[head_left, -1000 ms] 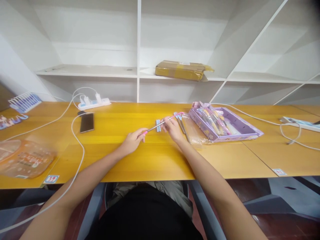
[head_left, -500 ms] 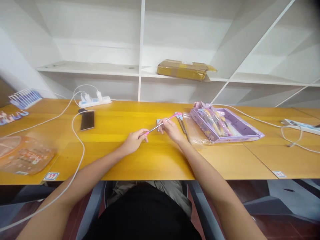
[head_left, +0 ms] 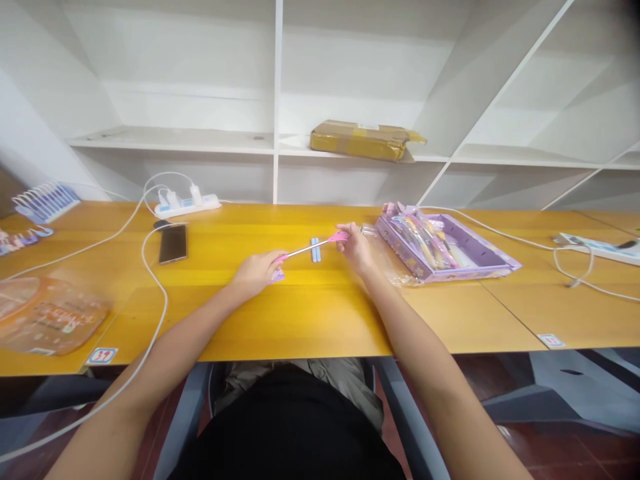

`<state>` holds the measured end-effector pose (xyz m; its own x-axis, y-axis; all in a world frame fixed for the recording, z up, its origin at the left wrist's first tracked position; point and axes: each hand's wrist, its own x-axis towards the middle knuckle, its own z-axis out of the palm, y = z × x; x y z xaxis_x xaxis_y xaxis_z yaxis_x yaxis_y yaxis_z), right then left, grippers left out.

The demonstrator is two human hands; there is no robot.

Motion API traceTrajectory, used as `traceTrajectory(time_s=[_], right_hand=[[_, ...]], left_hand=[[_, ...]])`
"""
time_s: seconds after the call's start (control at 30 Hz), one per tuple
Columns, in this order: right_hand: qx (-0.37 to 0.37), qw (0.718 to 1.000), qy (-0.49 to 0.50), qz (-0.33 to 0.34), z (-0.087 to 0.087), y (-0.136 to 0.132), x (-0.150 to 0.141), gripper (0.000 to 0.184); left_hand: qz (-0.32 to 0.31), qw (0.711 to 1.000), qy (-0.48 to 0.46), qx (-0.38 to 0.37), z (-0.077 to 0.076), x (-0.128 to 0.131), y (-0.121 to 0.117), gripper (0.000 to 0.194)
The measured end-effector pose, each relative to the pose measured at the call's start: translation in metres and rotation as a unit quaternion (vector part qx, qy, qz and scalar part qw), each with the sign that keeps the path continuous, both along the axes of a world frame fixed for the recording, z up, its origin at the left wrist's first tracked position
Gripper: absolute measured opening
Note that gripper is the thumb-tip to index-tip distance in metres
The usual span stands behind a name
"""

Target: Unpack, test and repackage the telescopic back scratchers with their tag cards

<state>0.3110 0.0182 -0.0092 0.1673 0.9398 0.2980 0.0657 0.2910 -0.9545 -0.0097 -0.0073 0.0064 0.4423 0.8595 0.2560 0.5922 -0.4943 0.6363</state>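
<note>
A back scratcher with a thin metal rod (head_left: 307,248) and a pink claw-shaped head (head_left: 339,237) is held between both hands above the table. Its pink handle end is closed in my left hand (head_left: 257,272), and a small purple patterned piece (head_left: 277,275) shows below those fingers. My right hand (head_left: 356,248) pinches the claw head. Two short light-blue sticks (head_left: 315,250) lie side by side beneath the rod. Clear plastic wrapping (head_left: 387,257) lies just right of my right hand, which hides part of it.
A purple tray (head_left: 480,272) with plastic-wrapped items sits at right. Leftward are a phone (head_left: 173,243), a white power strip (head_left: 187,205), a trailing white cable (head_left: 166,303) and an orange translucent bag (head_left: 60,317). A cardboard box (head_left: 363,139) rests on the shelf behind.
My right hand has moved right along the rod to the claw head, uncovering the blue sticks. My left hand has shifted slightly left. The blue claw heads near the wrapping are now mostly hidden.
</note>
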Motion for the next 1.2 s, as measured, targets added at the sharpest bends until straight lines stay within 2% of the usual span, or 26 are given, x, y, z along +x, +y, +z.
traceTrajectory(time_s=[0.2,0.4,0.67,0.9,1.2], right_hand=[[-0.004,0.997,-0.079,0.0,-0.007,-0.005,-0.004,0.052],[0.006,0.993,-0.117,0.016,-0.008,-0.01,-0.004,0.052],[0.01,0.992,-0.117,0.045,-0.009,-0.012,-0.006,0.051],[0.0,0.99,-0.1,0.098,-0.01,-0.016,-0.017,0.051],[0.002,0.987,-0.076,0.142,-0.007,-0.023,-0.027,0.046]], left_hand=[[-0.021,0.999,0.038,-0.009,0.002,0.002,-0.006,0.032],[-0.033,0.997,0.066,0.006,0.002,0.001,-0.01,0.035],[-0.028,0.995,0.093,0.016,0.005,0.002,-0.013,0.034],[-0.027,0.994,0.101,0.019,0.006,0.003,-0.015,0.034],[-0.035,0.989,0.118,0.077,0.0,0.003,-0.017,0.031]])
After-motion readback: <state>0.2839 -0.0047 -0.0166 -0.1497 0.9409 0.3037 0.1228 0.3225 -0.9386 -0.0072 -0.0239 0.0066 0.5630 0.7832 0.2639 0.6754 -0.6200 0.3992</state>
